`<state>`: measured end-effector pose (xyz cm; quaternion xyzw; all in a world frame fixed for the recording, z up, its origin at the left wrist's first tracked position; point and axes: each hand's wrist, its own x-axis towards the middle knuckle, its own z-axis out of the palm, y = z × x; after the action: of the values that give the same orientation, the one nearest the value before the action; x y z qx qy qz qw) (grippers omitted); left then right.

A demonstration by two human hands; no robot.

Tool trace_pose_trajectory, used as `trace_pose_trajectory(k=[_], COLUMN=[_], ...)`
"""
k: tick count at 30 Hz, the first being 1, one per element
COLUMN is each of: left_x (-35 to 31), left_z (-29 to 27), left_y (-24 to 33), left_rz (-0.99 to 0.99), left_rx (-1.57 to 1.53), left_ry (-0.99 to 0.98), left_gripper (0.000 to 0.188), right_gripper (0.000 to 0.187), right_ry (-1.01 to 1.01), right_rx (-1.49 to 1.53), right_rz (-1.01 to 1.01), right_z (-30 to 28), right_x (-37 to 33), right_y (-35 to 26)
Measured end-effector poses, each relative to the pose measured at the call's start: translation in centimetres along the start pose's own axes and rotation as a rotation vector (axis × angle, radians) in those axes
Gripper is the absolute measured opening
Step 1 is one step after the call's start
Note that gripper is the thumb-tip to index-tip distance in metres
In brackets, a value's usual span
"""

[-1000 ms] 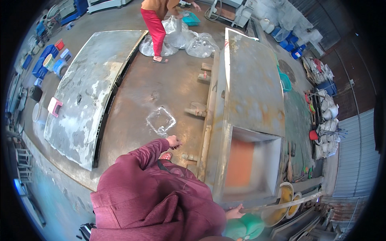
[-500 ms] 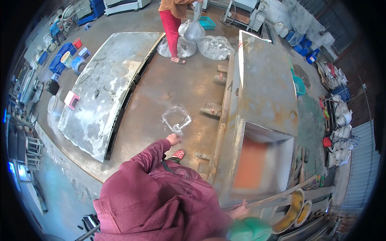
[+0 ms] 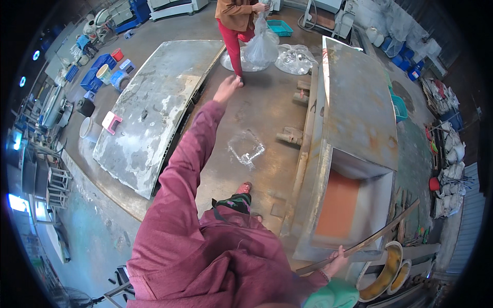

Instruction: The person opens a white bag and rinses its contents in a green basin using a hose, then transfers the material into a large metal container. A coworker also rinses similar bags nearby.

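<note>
My left hand [image 3: 226,90] reaches far forward over the floor, at least one finger stretched out, and nothing shows in it. Farther back stands a person in red trousers [image 3: 232,49], a foot just beyond my fingertips in the picture. In my right hand [image 3: 336,261], low at the right, is a long thin wooden stick [image 3: 382,232]. It slants up and right past the front of an open metal bin [image 3: 377,205] with an orange-brown inside. A whitish diamond-shaped outline [image 3: 247,154] marks the wet floor ahead of my feet.
A large worn metal plate [image 3: 154,92] lies at left with a pink stool [image 3: 111,122] by its edge. The other person holds a clear plastic bag [image 3: 263,47]; another bag [image 3: 295,59] rests on the floor. Yellow-lined rings [image 3: 384,277] are near my right hand.
My left hand has swung forward and up, away from the floor outline. The stick in my right hand is tilted more steeply. The other person's bag hangs lower.
</note>
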<state>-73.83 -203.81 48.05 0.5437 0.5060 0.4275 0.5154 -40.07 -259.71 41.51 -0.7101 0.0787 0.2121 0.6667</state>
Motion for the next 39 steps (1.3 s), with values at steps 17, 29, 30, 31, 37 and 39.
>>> trace_pose_trajectory(k=[17,29,30,31,37,39], left_x=[23.1,16.2,15.6,15.2,10.0,8.1], left_z=[2.5,-4.7,-4.9,-4.1,-0.6,-0.2], left_y=[11.1,8.5,6.7,6.2,8.0,9.3], left_rz=[0.686,0.428,0.464,0.587,0.826,0.859], left_rx=[0.996,0.182,0.194,0.070,-0.029,0.040], left_ry=[0.703,0.628,0.641,0.519,0.222,0.121], left_gripper=[0.103,0.054,0.047,0.041,0.037,0.034], right_gripper=[0.017,0.014,0.014,0.015,0.025,0.021], right_ry=[0.099,0.285,0.262,0.260,-0.006,-0.260], right_rx=[-0.025,-0.102,-0.109,-0.102,-0.038,-0.011], right_rz=[-0.016,-0.053,-0.078,-0.110,-0.141,-0.196], right_z=[13.7,22.4,22.9,23.9,28.7,35.8], right_x=[-6.5,-11.5,-11.7,-11.8,-10.1,-11.0], right_y=[-1.9,-0.3,-0.7,-1.3,-6.6,-9.9])
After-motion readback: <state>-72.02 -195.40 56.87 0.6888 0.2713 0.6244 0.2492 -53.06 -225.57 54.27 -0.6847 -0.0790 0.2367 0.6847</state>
